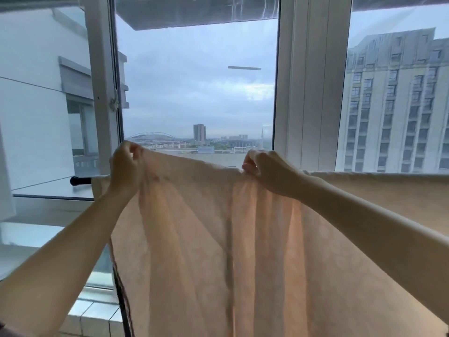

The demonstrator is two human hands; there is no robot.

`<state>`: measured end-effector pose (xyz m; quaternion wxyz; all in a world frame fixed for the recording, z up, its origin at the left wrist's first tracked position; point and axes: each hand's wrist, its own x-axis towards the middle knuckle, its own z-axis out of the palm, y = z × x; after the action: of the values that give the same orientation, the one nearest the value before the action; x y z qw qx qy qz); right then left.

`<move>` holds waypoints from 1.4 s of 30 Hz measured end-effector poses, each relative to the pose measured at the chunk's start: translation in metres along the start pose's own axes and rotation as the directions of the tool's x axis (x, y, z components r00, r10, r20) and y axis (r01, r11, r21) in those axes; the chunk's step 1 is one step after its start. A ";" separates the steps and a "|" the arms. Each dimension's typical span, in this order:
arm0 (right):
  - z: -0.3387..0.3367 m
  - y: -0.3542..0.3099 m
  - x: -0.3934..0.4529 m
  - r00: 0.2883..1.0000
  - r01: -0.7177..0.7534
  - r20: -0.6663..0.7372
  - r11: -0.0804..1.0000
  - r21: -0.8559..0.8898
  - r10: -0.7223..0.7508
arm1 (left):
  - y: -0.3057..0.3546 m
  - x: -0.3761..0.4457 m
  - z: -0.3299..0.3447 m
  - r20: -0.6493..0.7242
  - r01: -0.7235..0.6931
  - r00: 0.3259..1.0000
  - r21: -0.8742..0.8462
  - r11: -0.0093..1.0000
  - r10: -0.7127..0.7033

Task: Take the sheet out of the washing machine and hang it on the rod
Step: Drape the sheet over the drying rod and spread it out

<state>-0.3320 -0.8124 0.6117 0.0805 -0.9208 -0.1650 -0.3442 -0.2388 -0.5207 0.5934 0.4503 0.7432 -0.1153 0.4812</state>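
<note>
A pale peach sheet [209,234] hangs in long folds in front of the window. Its upper edge is raised between my two hands, while its right part [388,190] lies draped over the rod. My left hand [125,166] pinches the edge at the left. My right hand [269,169] grips that edge further right, close to rod height. Only the rod's black left end [80,181] shows; the cloth hides the rest. No washing machine is in view.
White window frames [308,81] stand directly behind the rod. An opened window sash [102,81] is at the left above a tiled sill [94,310]. A white cloth edge [6,190] hangs at the far left. Tall buildings are outside.
</note>
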 end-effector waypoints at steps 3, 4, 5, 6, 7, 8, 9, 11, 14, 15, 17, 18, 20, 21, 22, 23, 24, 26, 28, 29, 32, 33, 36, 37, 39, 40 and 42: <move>0.010 -0.006 0.002 0.997 0.070 0.031 0.998 0.000 -0.070 | -0.027 -0.001 -0.017 0.050 0.004 0.999 0.076 0.997 -0.008; 0.011 -0.007 0.003 0.996 0.080 0.040 0.997 -0.001 -0.080 | -0.032 -0.003 -0.019 0.109 -0.020 0.994 0.086 0.996 0.011; 0.010 -0.008 0.004 0.995 0.082 0.050 0.997 0.004 -0.083 | -0.038 -0.005 -0.021 0.183 -0.045 0.983 0.099 0.994 0.026; 0.007 -0.009 0.005 0.995 0.071 0.068 0.997 0.010 -0.072 | -0.045 -0.006 -0.022 0.260 -0.070 0.965 0.111 0.991 0.039; 0.003 -0.008 0.004 0.994 0.048 0.096 0.999 0.004 -0.048 | -0.053 -0.006 -0.024 0.336 -0.090 0.941 0.121 0.989 0.044; -0.002 -0.005 0.003 0.992 0.021 0.125 0.999 -0.031 -0.016 | -0.061 -0.007 -0.027 0.389 -0.116 0.920 0.126 0.985 0.059; -0.007 -0.001 0.000 0.990 -0.002 0.139 0.996 -0.091 0.015 | -0.068 -0.007 -0.029 0.411 -0.142 0.908 0.129 0.981 0.077; -0.014 0.007 -0.005 0.991 -0.016 0.132 0.987 -0.161 0.038 | -0.076 -0.005 -0.033 0.390 -0.146 0.916 0.112 0.983 0.091; -0.013 0.014 -0.002 0.997 0.014 0.076 0.996 -0.090 -0.007 | -0.083 0.002 -0.035 0.289 -0.127 0.955 0.181 0.975 0.070; -0.011 0.013 0.000 0.998 0.022 0.057 0.996 -0.087 -0.017 | -0.087 0.005 -0.035 0.249 -0.131 0.966 0.229 0.965 0.073; -0.005 0.009 0.004 1.000 0.028 0.015 0.993 -0.115 -0.027 | -0.093 0.010 -0.034 0.189 -0.130 0.979 0.295 0.947 0.076; -0.001 0.006 0.006 1.000 0.027 -0.006 0.991 -0.133 -0.028 | -0.096 0.012 -0.034 0.166 -0.117 0.984 0.317 0.941 0.066; 0.007 -0.002 0.012 0.999 0.016 -0.048 0.990 -0.140 -0.022 | -0.098 0.014 -0.035 0.125 -0.081 0.991 0.347 0.934 0.039; 0.011 -0.007 0.016 0.997 0.012 -0.070 0.992 -0.128 -0.021 | -0.096 0.014 -0.036 0.106 -0.076 0.993 0.345 0.935 0.042; 0.015 -0.012 0.020 0.996 0.008 -0.089 0.993 -0.116 -0.018 | -0.094 0.013 -0.036 0.091 -0.092 0.994 0.327 0.941 0.066; 0.019 -0.018 0.026 0.994 0.004 -0.107 0.994 -0.111 -0.016 | -0.091 0.012 -0.037 0.085 -0.107 0.993 0.296 0.949 0.085; 0.023 -0.024 0.033 0.993 -0.004 -0.119 0.993 -0.116 -0.010 | -0.087 0.011 -0.037 0.094 -0.124 0.990 0.254 0.959 0.103; 0.029 -0.040 0.048 0.992 -0.008 -0.125 0.990 -0.139 -0.010 | -0.081 0.006 -0.036 0.204 -0.183 0.968 0.179 0.967 0.146; 0.035 -0.058 0.062 0.992 0.018 -0.117 0.987 -0.159 -0.037 | -0.083 0.003 -0.035 0.328 -0.294 0.916 0.152 0.943 0.233; 0.039 -0.067 0.068 0.993 0.034 -0.110 0.986 -0.162 -0.052 | -0.088 0.004 -0.035 0.332 -0.311 0.910 0.149 0.939 0.249; 0.058 -0.094 0.078 0.992 0.081 -0.088 0.990 -0.112 -0.091 | -0.103 0.008 -0.037 0.192 -0.276 0.951 0.169 0.946 0.243; 0.066 -0.101 0.079 0.991 0.112 -0.065 0.987 -0.112 -0.120 | -0.106 0.008 -0.038 0.137 -0.305 0.950 0.217 0.927 0.280; 0.083 -0.117 0.087 0.984 0.168 -0.035 0.972 -0.166 -0.176 | -0.115 0.006 -0.044 0.090 -0.371 0.928 0.296 0.880 0.361; 0.085 -0.121 0.090 0.985 0.154 -0.055 0.978 -0.140 -0.163 | -0.119 0.004 -0.046 0.079 -0.362 0.932 0.294 0.885 0.355; 0.091 -0.127 0.091 0.988 0.099 -0.106 0.989 -0.106 -0.110 | -0.124 -0.004 -0.046 0.031 -0.304 0.951 0.291 0.907 0.309; 0.095 -0.129 0.088 0.987 0.068 -0.136 0.990 -0.127 -0.085 | -0.124 -0.009 -0.046 0.014 -0.278 0.958 0.290 0.916 0.286; 0.101 -0.126 0.078 0.979 0.041 -0.187 0.972 -0.232 -0.086 | -0.124 -0.017 -0.045 0.024 -0.253 0.966 0.279 0.927 0.256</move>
<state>-0.2602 -0.6490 0.5917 -0.0207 -0.8798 -0.1456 -0.4520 -0.1993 -0.4196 0.5162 0.2755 0.7748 -0.1386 0.5519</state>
